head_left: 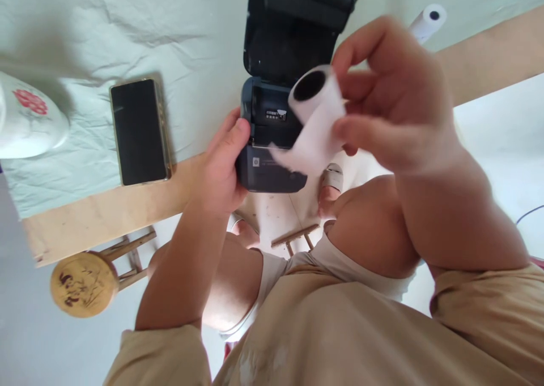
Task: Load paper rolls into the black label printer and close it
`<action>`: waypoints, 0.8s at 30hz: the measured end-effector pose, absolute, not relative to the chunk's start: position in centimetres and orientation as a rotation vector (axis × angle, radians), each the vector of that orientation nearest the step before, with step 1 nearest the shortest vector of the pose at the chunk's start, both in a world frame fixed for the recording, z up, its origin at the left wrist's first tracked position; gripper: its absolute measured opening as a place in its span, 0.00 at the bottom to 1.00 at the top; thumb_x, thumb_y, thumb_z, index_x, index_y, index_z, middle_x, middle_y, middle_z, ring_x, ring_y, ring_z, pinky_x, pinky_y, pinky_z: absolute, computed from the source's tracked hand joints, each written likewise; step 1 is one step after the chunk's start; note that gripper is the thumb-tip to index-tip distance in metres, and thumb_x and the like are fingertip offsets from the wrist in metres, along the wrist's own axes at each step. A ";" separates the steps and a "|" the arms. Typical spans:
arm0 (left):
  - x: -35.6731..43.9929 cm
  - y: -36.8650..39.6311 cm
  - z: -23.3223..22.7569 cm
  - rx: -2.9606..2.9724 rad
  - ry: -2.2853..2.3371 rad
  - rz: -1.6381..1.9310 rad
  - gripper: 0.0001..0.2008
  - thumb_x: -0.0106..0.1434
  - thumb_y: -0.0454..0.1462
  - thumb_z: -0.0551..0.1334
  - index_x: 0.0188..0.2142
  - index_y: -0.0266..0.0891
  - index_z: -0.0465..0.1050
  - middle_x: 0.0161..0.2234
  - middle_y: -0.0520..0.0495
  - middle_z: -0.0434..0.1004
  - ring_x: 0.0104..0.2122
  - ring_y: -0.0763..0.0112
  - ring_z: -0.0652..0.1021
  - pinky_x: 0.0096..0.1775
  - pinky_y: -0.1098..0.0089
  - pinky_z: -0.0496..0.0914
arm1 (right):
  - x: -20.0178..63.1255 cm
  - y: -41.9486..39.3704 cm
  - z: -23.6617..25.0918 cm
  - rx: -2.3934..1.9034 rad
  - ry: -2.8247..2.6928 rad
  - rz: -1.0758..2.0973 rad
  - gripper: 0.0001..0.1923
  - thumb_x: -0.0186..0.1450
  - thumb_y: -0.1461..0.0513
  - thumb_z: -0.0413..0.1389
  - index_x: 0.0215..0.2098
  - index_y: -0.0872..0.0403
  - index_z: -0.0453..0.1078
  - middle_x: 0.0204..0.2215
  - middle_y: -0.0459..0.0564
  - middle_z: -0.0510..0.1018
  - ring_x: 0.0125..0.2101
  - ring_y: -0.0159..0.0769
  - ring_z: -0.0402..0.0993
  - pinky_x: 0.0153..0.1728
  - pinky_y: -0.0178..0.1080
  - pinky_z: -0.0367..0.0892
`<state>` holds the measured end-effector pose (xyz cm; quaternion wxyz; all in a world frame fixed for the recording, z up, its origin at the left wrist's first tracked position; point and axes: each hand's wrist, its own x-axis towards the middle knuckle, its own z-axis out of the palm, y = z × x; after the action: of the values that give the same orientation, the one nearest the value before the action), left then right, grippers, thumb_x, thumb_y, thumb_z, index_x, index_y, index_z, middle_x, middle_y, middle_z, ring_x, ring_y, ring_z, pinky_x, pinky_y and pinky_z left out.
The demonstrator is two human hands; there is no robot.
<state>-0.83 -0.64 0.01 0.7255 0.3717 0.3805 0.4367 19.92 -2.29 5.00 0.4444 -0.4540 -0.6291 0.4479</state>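
Observation:
My left hand grips the left side of a small dark label printer, thumb on its edge. The printer's lid is swung up, and a small printed label shows inside its bay. In my right hand is a white roll of thermal paper, pinched between thumb and fingers. The roll has a dark core, and a loose end with a torn edge hangs over the printer's front right part. Part of the bay is hidden behind the roll.
A second paper roll lies at the back right of the table. On the left are a smartphone and a white vase-like vessel with a red flower on the pale green cloth. A round wooden stool stands below the table edge.

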 end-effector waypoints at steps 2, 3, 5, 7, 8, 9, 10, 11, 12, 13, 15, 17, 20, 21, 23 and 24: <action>-0.8 -0.5 -0.2 0.763 0.829 0.965 0.17 0.63 0.51 0.62 0.44 0.43 0.76 0.42 0.49 0.80 0.52 0.58 0.77 0.49 0.61 0.77 | 20.7 -1.7 4.1 -1.092 -1.336 1.189 0.15 0.54 0.67 0.50 0.40 0.50 0.62 0.23 0.39 0.68 0.19 0.25 0.63 0.19 0.32 0.59; -0.8 -0.5 -0.2 0.746 0.822 0.972 0.17 0.64 0.51 0.60 0.43 0.42 0.76 0.42 0.49 0.80 0.52 0.57 0.78 0.49 0.60 0.77 | 21.0 -1.3 3.5 -1.103 -1.288 1.183 0.16 0.53 0.67 0.48 0.40 0.51 0.62 0.23 0.40 0.68 0.21 0.26 0.65 0.19 0.32 0.60; -0.8 -0.4 -0.3 0.736 0.817 1.002 0.17 0.66 0.50 0.58 0.42 0.41 0.76 0.43 0.49 0.80 0.52 0.59 0.78 0.50 0.60 0.77 | 21.5 -0.6 2.3 -1.163 -1.256 1.157 0.12 0.55 0.65 0.49 0.39 0.52 0.63 0.24 0.42 0.68 0.21 0.27 0.65 0.17 0.32 0.57; -0.8 -0.3 -0.3 0.734 0.813 1.016 0.16 0.66 0.50 0.58 0.41 0.41 0.75 0.44 0.49 0.80 0.54 0.59 0.77 0.51 0.60 0.77 | 21.9 -0.2 1.2 -1.202 -1.265 1.131 0.11 0.56 0.61 0.55 0.37 0.53 0.63 0.26 0.43 0.68 0.21 0.26 0.63 0.15 0.32 0.54; -0.8 -0.3 -0.2 0.726 0.812 0.998 0.17 0.65 0.50 0.58 0.41 0.41 0.75 0.45 0.48 0.80 0.55 0.58 0.77 0.51 0.60 0.77 | 22.0 -0.1 0.8 -1.235 -1.282 1.090 0.12 0.55 0.60 0.59 0.36 0.53 0.63 0.26 0.43 0.67 0.21 0.25 0.62 0.16 0.32 0.54; -0.8 -0.3 -0.2 0.718 0.810 0.979 0.17 0.65 0.50 0.58 0.41 0.42 0.75 0.45 0.48 0.80 0.55 0.57 0.77 0.50 0.59 0.78 | 22.2 0.0 0.5 -1.277 -1.311 1.027 0.14 0.52 0.60 0.62 0.34 0.52 0.63 0.26 0.43 0.67 0.22 0.24 0.61 0.17 0.31 0.55; -0.8 -0.3 -0.2 0.709 0.807 0.964 0.16 0.65 0.50 0.59 0.41 0.41 0.75 0.46 0.47 0.80 0.55 0.57 0.77 0.50 0.59 0.78 | 22.4 0.0 0.3 -1.322 -1.352 0.946 0.15 0.51 0.60 0.63 0.33 0.52 0.62 0.26 0.43 0.66 0.23 0.24 0.61 0.19 0.31 0.56; -0.8 -0.2 -0.2 0.702 0.808 0.966 0.16 0.64 0.50 0.59 0.41 0.41 0.76 0.46 0.47 0.80 0.55 0.56 0.77 0.50 0.59 0.78 | 22.5 0.0 0.2 -1.360 -1.399 0.854 0.16 0.50 0.60 0.64 0.32 0.52 0.61 0.25 0.43 0.65 0.24 0.24 0.61 0.21 0.31 0.57; -0.8 -0.2 -0.2 0.700 0.806 0.974 0.16 0.65 0.49 0.59 0.41 0.41 0.76 0.46 0.48 0.81 0.54 0.57 0.77 0.50 0.59 0.78 | 22.7 0.0 0.2 -1.386 -1.446 0.756 0.16 0.51 0.60 0.63 0.31 0.52 0.60 0.25 0.43 0.65 0.25 0.25 0.61 0.23 0.32 0.58; -0.8 -0.2 -0.2 0.703 0.804 0.995 0.15 0.65 0.48 0.59 0.40 0.41 0.76 0.46 0.49 0.81 0.54 0.58 0.77 0.50 0.60 0.78 | 22.9 -0.1 0.3 -1.404 -1.484 0.658 0.15 0.52 0.59 0.62 0.31 0.51 0.60 0.26 0.44 0.65 0.27 0.26 0.62 0.26 0.33 0.59; -0.8 -0.1 -0.2 0.713 0.795 1.024 0.14 0.66 0.47 0.59 0.40 0.41 0.77 0.45 0.50 0.81 0.54 0.60 0.77 0.52 0.61 0.77 | 23.1 -0.1 0.6 -1.429 -1.534 0.474 0.13 0.54 0.60 0.60 0.32 0.51 0.60 0.28 0.46 0.68 0.31 0.29 0.64 0.32 0.35 0.62; -0.8 -0.1 -0.2 0.722 0.797 1.030 0.14 0.66 0.47 0.59 0.40 0.41 0.77 0.42 0.51 0.82 0.53 0.61 0.77 0.53 0.63 0.76 | 23.2 -0.2 1.0 -1.466 -1.572 0.337 0.13 0.54 0.62 0.60 0.34 0.51 0.61 0.33 0.47 0.71 0.34 0.30 0.67 0.36 0.36 0.64; -0.7 -0.3 -0.1 0.723 0.854 1.062 0.13 0.66 0.46 0.59 0.40 0.43 0.77 0.38 0.52 0.82 0.52 0.63 0.78 0.54 0.64 0.76 | 23.0 -0.1 1.1 -1.635 -1.694 0.336 0.22 0.52 0.64 0.62 0.43 0.50 0.62 0.39 0.48 0.73 0.35 0.31 0.68 0.37 0.37 0.65; -0.7 -0.3 -0.1 0.718 0.871 1.076 0.12 0.67 0.46 0.59 0.40 0.43 0.77 0.37 0.52 0.82 0.52 0.64 0.78 0.54 0.64 0.76 | 22.8 -0.1 1.0 -1.730 -1.728 0.365 0.26 0.51 0.65 0.63 0.46 0.49 0.62 0.38 0.47 0.73 0.34 0.32 0.68 0.35 0.38 0.65; -0.6 -0.5 0.0 0.696 0.878 1.086 0.12 0.67 0.46 0.58 0.40 0.43 0.77 0.37 0.51 0.82 0.51 0.64 0.78 0.55 0.64 0.76 | 22.7 -0.3 0.8 -1.851 -1.781 0.403 0.31 0.49 0.66 0.63 0.50 0.48 0.61 0.36 0.47 0.75 0.32 0.34 0.69 0.34 0.39 0.64; -0.6 -0.5 0.1 0.683 0.870 1.077 0.13 0.67 0.46 0.58 0.41 0.43 0.77 0.37 0.51 0.81 0.50 0.64 0.79 0.54 0.64 0.76 | 22.8 -0.4 0.8 -1.813 -1.805 0.392 0.32 0.49 0.66 0.63 0.51 0.48 0.61 0.38 0.47 0.76 0.33 0.36 0.71 0.35 0.40 0.65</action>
<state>-0.60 -0.50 0.06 0.7166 0.3084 0.3931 0.4867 22.83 -0.44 0.84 0.2731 -0.6738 -0.6709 0.1457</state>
